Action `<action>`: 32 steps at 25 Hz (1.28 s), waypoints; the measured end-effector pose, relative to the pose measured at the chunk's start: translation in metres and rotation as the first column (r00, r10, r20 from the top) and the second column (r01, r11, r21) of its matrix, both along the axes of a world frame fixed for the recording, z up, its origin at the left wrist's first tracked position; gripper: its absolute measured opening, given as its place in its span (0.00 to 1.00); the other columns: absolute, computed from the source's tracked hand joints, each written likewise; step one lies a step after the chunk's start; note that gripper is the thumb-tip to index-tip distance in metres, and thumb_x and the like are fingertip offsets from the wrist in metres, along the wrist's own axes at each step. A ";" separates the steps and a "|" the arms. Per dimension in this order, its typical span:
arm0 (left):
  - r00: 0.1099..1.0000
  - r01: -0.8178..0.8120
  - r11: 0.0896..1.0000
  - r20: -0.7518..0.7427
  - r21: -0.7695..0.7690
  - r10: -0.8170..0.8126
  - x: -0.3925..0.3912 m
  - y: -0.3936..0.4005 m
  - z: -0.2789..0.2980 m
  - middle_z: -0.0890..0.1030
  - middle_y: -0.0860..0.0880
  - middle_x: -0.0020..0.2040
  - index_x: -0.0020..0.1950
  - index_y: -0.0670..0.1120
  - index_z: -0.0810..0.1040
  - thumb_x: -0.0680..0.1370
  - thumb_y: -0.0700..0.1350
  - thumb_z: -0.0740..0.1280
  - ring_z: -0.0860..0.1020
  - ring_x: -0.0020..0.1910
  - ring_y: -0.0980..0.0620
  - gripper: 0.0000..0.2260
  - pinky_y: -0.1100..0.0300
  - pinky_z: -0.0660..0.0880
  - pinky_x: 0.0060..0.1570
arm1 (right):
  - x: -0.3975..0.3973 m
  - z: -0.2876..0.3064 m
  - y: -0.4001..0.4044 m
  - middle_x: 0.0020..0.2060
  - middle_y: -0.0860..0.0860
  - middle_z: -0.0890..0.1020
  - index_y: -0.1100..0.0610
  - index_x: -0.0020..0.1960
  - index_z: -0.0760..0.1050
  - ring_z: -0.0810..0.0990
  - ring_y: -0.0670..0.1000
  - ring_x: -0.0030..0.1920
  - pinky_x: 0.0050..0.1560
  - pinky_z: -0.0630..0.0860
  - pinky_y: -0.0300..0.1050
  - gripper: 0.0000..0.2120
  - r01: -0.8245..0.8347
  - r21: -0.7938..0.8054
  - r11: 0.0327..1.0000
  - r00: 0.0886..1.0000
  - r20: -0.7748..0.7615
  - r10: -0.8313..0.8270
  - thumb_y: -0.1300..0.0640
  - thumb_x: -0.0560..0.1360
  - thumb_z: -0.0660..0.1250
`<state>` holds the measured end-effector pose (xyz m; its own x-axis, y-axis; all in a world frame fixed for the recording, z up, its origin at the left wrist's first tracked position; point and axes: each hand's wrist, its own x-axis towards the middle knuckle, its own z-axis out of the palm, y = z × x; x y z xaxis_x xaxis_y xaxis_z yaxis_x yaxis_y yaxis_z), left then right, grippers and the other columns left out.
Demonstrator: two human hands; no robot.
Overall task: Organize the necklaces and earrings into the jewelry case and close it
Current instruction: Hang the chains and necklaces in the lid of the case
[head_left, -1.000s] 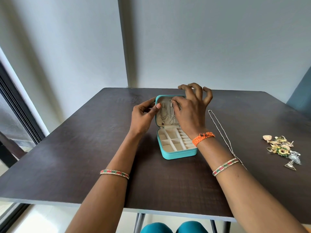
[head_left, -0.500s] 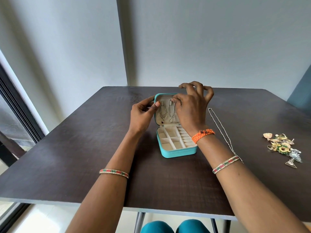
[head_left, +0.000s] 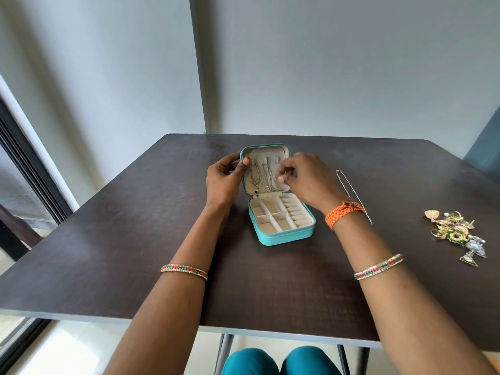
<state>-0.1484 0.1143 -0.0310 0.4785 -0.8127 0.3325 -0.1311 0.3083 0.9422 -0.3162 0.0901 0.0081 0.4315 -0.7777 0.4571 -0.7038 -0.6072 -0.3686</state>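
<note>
The teal jewelry case [head_left: 284,237] stands open mid-table, its cream compartments bare and its lid [head_left: 266,152] upright. Two thin necklaces hang on hooks inside the lid, one with a dark pendant [head_left: 255,177] and one plain chain [head_left: 269,178]. My left hand [head_left: 223,182] grips the lid's left edge, thumb on the inner lining. My right hand [head_left: 308,180] hovers at the lid's right side with fingers loosely curled and nothing visible between them. A third, beaded necklace [head_left: 351,193] lies on the table right of the case. A heap of several earrings [head_left: 454,231] sits far right.
The dark wooden table [head_left: 135,226] stands against a grey wall, with a window frame at the left. Its near edge runs just above my knees. A blue chair back [head_left: 487,152] shows at the far right.
My right hand has pulled back from the lid's top to its right side, uncovering the hooks and both hanging chains. The left hand keeps its hold on the lid.
</note>
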 end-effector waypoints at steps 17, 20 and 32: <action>0.999 -0.020 1.000 0.027 -0.010 0.021 0.003 -0.004 -0.003 0.83 0.47 0.47 0.59 0.44 0.80 0.76 0.44 0.68 0.80 0.43 0.56 0.12 0.71 0.72 0.33 | 0.009 0.003 0.018 0.49 0.47 0.77 0.52 0.45 0.79 0.78 0.50 0.50 0.45 0.66 0.42 0.03 -0.008 0.091 0.996 0.964 -0.263 0.032 0.55 0.72 0.72; 0.999 -0.016 1.000 0.031 -0.010 0.016 0.001 -0.003 -0.002 0.82 0.51 0.45 0.59 0.46 0.80 0.77 0.44 0.68 0.80 0.42 0.58 0.11 0.72 0.72 0.33 | 0.009 0.001 0.017 0.46 0.46 0.77 0.53 0.42 0.79 0.78 0.49 0.47 0.43 0.65 0.42 0.01 0.004 0.068 0.998 0.970 -0.241 0.012 0.58 0.72 0.70; 0.999 -0.016 1.000 0.036 -0.027 0.017 0.001 -0.003 -0.001 0.82 0.47 0.47 0.59 0.42 0.79 0.77 0.42 0.68 0.79 0.40 0.59 0.12 0.73 0.71 0.31 | 0.006 0.006 0.018 0.45 0.44 0.75 0.50 0.46 0.81 0.74 0.46 0.45 0.45 0.65 0.41 0.06 -0.008 0.054 0.999 0.964 -0.266 0.022 0.53 0.70 0.73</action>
<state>-0.1469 0.1112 -0.0319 0.4790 -0.7956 0.3710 -0.1704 0.3303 0.9283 -0.3105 0.1079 0.0137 0.5440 -0.7898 0.2833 -0.7718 -0.6034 -0.2005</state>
